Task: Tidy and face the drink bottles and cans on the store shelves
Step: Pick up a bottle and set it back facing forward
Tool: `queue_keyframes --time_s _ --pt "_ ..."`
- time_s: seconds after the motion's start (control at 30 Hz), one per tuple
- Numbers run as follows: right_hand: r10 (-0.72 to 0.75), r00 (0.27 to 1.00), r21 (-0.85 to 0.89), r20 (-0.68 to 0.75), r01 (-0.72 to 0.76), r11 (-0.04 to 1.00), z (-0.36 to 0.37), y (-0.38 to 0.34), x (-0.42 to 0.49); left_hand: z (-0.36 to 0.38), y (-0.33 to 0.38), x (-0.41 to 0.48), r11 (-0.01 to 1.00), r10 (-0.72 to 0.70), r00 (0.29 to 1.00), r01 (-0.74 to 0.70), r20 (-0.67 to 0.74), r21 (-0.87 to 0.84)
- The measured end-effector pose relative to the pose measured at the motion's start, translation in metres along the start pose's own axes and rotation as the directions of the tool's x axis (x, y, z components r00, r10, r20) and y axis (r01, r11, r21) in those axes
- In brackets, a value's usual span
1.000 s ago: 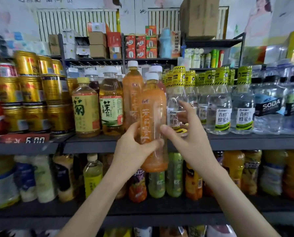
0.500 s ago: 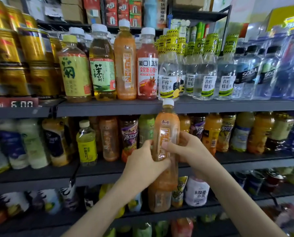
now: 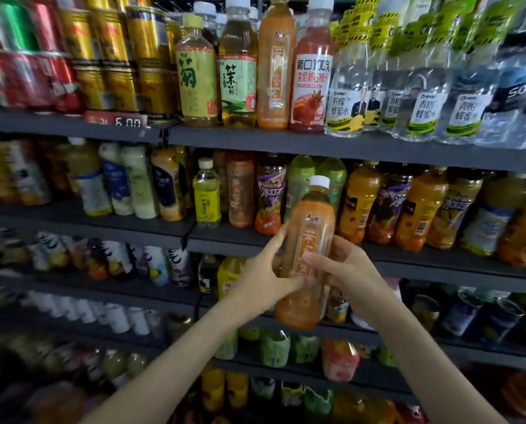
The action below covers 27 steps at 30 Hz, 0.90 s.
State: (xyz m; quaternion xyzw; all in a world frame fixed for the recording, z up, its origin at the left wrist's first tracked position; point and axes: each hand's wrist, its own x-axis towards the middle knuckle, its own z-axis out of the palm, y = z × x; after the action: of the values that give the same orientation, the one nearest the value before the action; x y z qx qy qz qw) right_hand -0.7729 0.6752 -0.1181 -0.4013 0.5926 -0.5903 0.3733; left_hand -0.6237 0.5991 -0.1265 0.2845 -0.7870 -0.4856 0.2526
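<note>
Holds an orange bottle (image 3: 309,240) off every shelf, in front of the second shelf (image 3: 225,237) and the row beneath. Grips it with both hands: clasps the lower body from the left with the left hand (image 3: 264,280), thumb across the front; wraps the right hand (image 3: 350,270) round the right side, fingers curled onto the label. Carries it near upright, cap tipped a little to the right, label toward the camera.

Looks like the middle of a re-shelving step: bottle out in hand, not yet set down. Cannot tell the intended slot. Notes a like bottle (image 3: 240,194) on the second shelf, just left of a purple bottle (image 3: 270,191), and a twin (image 3: 275,65) on the top shelf (image 3: 316,142) beside a red juice (image 3: 312,75). Calls next, probably, for picking a row, lowering the base onto the board and turning the label outward.

Finds little spare room: a second-shelf front packed tight, neighbours touching or just beside one another, green bottles (image 3: 300,182) right behind the cap. Shows only a narrow strip of bare board along the front lip. Needs the cap to pass under the top shelf's edge and the base to clear the second shelf's lip. Risks nudging the purple bottle or the amber bottle (image 3: 359,200) to the right on the way in.
</note>
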Motion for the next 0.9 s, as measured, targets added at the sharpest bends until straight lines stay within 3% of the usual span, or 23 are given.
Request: queue_keyframes --time_s 0.23,0.37,0.47,0.67,0.8,0.9 --pt "0.134 0.961 -0.082 0.244 -0.117 0.990 0.036 0.018 0.009 -0.010 -0.030 -0.035 0.992 -0.068 0.978 0.086 -0.195 0.089" --pt "0.117 0.960 -0.154 0.253 -0.079 0.985 0.057 0.018 0.025 -0.027 -0.044 -0.029 0.989 -0.024 0.970 0.059 -0.242 0.138" --pt "0.038 0.990 -0.177 0.134 -0.014 0.984 0.078 0.018 0.045 -0.048 -0.056 -0.011 0.981 0.030 0.972 0.016 -0.234 0.192" --pt "-0.136 0.976 -0.212 -0.168 0.099 0.972 0.121 0.029 0.094 -0.127 -0.091 0.040 0.985 0.105 0.994 -0.103 -0.008 0.138" --pt "-0.223 0.916 -0.228 -0.334 0.151 0.962 0.149 0.039 0.120 -0.166 -0.126 0.083 0.937 0.205 0.938 -0.105 -0.281 0.332" --pt "-0.237 0.872 -0.186 -0.428 0.172 0.967 0.161 0.046 0.132 -0.174 -0.143 0.114 0.901 0.216 0.920 -0.058 -0.328 0.430"
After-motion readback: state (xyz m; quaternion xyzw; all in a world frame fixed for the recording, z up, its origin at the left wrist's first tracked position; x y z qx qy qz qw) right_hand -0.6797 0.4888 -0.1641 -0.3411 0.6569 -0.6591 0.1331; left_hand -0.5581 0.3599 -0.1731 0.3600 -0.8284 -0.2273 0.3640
